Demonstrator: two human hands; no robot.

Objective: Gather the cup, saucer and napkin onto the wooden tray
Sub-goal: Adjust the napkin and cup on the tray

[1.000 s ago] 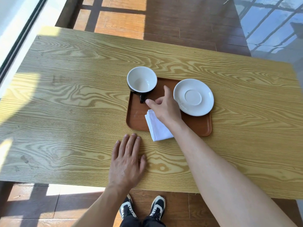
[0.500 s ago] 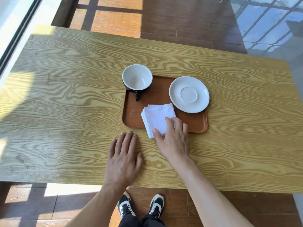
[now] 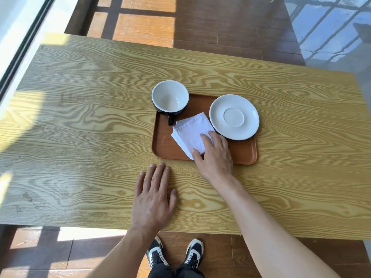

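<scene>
The brown wooden tray (image 3: pixel 164 145) lies in the middle of the table. A black cup (image 3: pixel 170 97) with a white inside stands upright at the tray's far left corner, handle toward me. The white saucer (image 3: pixel 233 117) rests on the tray's far right part, its edge reaching the tray's right rim. A folded white napkin (image 3: pixel 190 131) lies on the tray between them, turned diagonally. My right hand (image 3: pixel 216 157) holds the napkin's near corner, thumb at its edge and fingers on top. My left hand (image 3: pixel 152 197) lies flat on the table in front of the tray, fingers spread.
The light wooden table (image 3: pixel 90 117) stretches wide to the left and right of the tray. Its near edge runs just above my shoes (image 3: pixel 174 255). A window frame (image 3: pixel 20 47) runs along the far left, and dark floorboards lie beyond the table.
My right hand came back from the cup's handle to the napkin and slid it away from me. The napkin, which overhung the tray's near rim, now lies turned and fully on the tray.
</scene>
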